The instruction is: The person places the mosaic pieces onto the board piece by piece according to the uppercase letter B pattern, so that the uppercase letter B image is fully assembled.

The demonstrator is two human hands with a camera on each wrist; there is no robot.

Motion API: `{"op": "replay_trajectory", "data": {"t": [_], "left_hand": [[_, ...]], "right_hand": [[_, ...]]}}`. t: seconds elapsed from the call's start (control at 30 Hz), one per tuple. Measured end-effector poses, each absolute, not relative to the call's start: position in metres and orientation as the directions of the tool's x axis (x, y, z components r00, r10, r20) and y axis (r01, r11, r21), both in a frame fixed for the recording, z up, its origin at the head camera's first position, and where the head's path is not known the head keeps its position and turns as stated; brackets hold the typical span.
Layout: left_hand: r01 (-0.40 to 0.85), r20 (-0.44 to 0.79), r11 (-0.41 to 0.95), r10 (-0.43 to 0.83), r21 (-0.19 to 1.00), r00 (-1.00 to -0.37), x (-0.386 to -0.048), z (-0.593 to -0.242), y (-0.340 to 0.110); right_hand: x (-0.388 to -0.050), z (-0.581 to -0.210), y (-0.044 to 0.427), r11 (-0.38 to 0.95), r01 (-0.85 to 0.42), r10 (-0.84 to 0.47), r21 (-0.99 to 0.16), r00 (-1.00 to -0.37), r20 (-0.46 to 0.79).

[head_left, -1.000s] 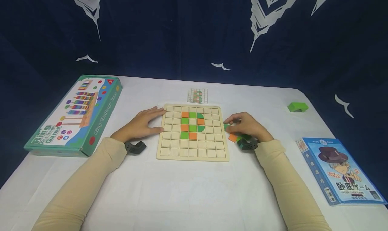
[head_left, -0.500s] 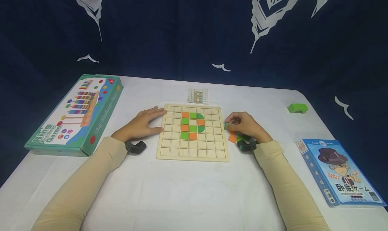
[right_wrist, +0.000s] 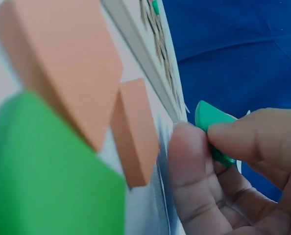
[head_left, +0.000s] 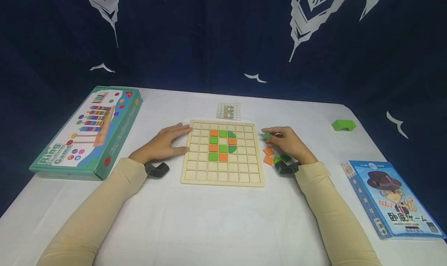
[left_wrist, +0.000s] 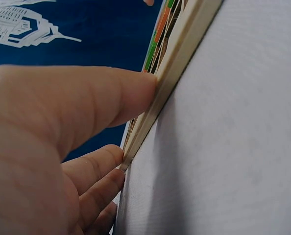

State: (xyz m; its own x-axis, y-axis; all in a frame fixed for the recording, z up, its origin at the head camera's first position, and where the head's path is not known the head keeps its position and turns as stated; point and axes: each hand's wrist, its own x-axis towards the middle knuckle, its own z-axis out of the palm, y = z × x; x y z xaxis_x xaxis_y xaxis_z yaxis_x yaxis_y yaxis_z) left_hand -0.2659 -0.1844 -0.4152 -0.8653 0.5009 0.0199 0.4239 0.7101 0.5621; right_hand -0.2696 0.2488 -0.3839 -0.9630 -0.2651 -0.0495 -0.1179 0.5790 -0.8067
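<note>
Thumb and fingertips of the right hand (head_left: 289, 143), nearly together, pinch a small flat green piece (right_wrist: 213, 115) just beyond the right edge of the pale wooden grid board (head_left: 244, 177); the left hand (head_left: 161, 143), fingers spread, touches its left edge.

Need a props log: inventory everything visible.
board: 1, pale, centre
set tiles: 10, orange and green, on board
loose tiles: 2 orange, greens uncountable, board's right
held piece: 1, green, right hand
card: 1, pale, behind board
block: 1, green, far right
Ring Challenge box: 1, green, left
game box: 1, blue, right
tablecloth: 1, white, underneath
curtain: 1, blue, background
cameras: 2, black, wrists
sleeves: 2, beige, foreground
left hand: 1, touching board
right hand: 1, pinching piece
</note>
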Motion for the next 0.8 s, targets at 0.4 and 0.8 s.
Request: {"op": "replay_trajectory", "data": {"t": [0.4, 0.8], "left_hand": [[0.423, 0.02, 0.709, 0.501, 0.563, -0.865, -0.266, -0.415, -0.184], [0.425, 0.02, 0.709, 0.502, 0.563, -0.864, -0.266, -0.414, -0.183]], "right_hand": [[-0.267, -0.375, 0.25, 0.454, -0.034, -0.181, -0.89, -0.982, -0.055], [-0.265, -0.372, 0.241, 0.426, -0.059, -0.285, -0.903, -0.956, -0.072]]}}
